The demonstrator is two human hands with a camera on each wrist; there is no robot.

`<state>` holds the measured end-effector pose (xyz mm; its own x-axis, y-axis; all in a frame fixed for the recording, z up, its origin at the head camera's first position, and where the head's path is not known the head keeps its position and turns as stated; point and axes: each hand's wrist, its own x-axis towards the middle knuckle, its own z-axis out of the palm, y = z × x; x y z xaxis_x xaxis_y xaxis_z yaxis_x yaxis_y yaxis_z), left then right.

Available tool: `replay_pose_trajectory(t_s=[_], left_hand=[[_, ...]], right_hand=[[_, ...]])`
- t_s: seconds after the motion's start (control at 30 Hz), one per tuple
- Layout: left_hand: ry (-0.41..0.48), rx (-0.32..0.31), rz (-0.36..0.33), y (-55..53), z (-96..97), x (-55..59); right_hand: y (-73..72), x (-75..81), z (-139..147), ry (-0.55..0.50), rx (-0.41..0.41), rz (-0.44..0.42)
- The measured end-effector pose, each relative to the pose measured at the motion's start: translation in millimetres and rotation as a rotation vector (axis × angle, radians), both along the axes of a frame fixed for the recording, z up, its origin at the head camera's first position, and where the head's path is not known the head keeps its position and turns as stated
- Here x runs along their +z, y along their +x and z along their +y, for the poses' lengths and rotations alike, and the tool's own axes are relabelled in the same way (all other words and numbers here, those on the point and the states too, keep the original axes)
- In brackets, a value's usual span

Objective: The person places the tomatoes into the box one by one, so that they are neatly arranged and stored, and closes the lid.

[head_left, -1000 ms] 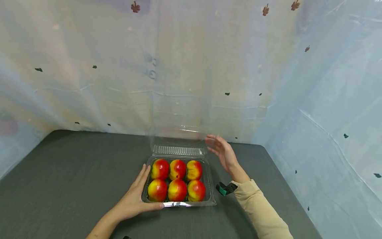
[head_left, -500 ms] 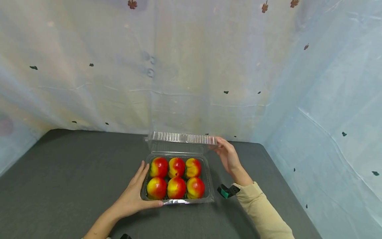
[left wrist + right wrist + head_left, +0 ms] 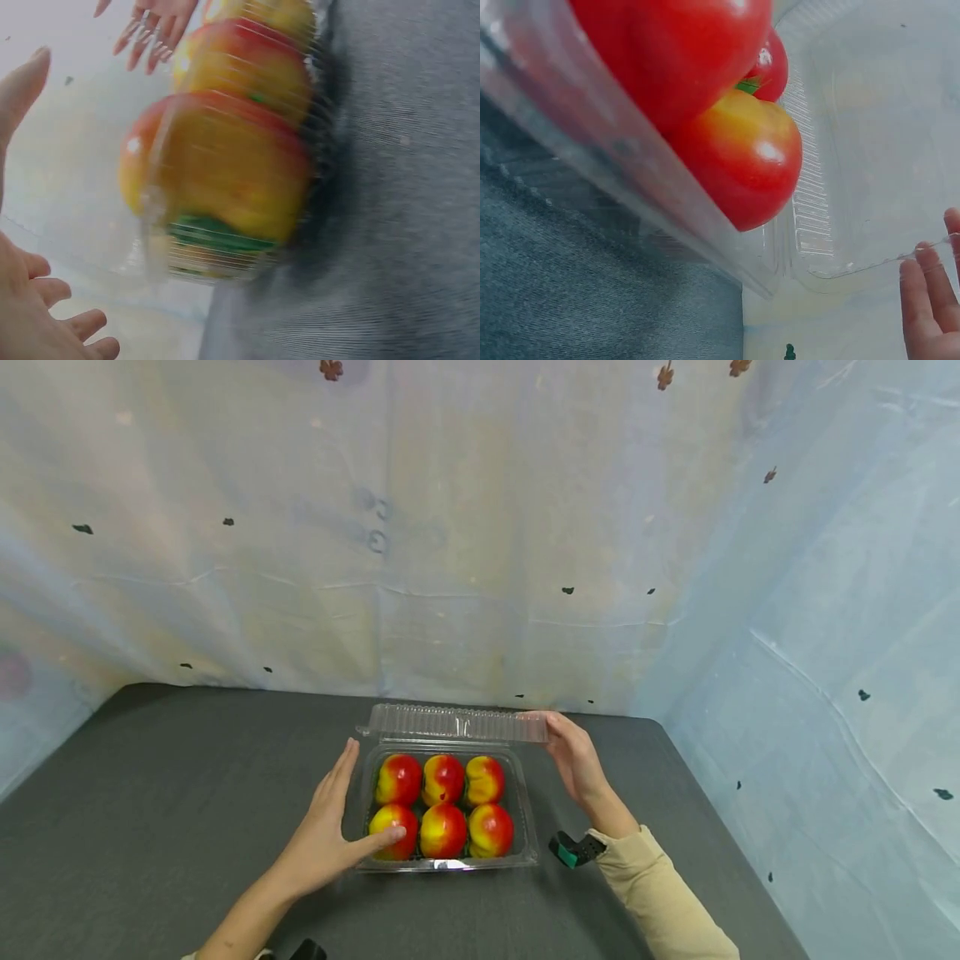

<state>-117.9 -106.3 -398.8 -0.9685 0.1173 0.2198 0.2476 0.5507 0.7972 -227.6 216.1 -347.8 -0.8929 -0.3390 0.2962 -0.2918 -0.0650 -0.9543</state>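
Observation:
A clear plastic clamshell box (image 3: 529,839) stands on the dark table, filled with several glossy red-and-yellow fruits (image 3: 442,831) that look like peaches. Its hinged lid (image 3: 457,724) is tilted up at the far side, partway over. At the lid's right edge is my right hand (image 3: 581,768), its extended fingers (image 3: 919,292) behind the clear plastic and touching it. My left hand (image 3: 322,835) is spread at the box's left side, the thumb overlapping the near-left fruit in the head view. In the left wrist view, a gap shows between its fingers (image 3: 82,324) and the box.
The dark table (image 3: 187,802) extends around the box. A pale patterned curtain (image 3: 465,527) hangs behind it, with another blue-white sheet (image 3: 840,693) along the right. A black-and-green wrist strap (image 3: 573,849) sits on the right wrist beside the beige sleeve (image 3: 660,893).
The lid has swung from nearly upright toward the box, with my right hand following its edge. My left hand has come off the box's near-left corner and its thumb has lifted.

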Motion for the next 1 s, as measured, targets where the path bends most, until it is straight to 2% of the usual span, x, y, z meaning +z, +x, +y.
replay_pose_trajectory(t_s=[0.17, 0.57, 0.8, 1.0], left_hand=[[0.049, -0.007, 0.056, -2.3, -4.0, 10.7], [0.171, -0.065, 0.162, -7.5, -5.7, 30.2], [0.207, -0.101, 0.16, -13.8, -4.4, 39.5], [0.191, -0.114, 0.117, -17.4, -5.1, 43.6]], right_hand=[[3.7, -2.3, 1.6, 0.033, -0.008, 0.014], [11.1, -6.7, 5.8, 0.022, 0.025, 0.075], [15.6, -8.6, 12.5, 0.063, 0.015, 0.078], [19.5, -10.4, 17.5, 0.057, 0.064, 0.135]])
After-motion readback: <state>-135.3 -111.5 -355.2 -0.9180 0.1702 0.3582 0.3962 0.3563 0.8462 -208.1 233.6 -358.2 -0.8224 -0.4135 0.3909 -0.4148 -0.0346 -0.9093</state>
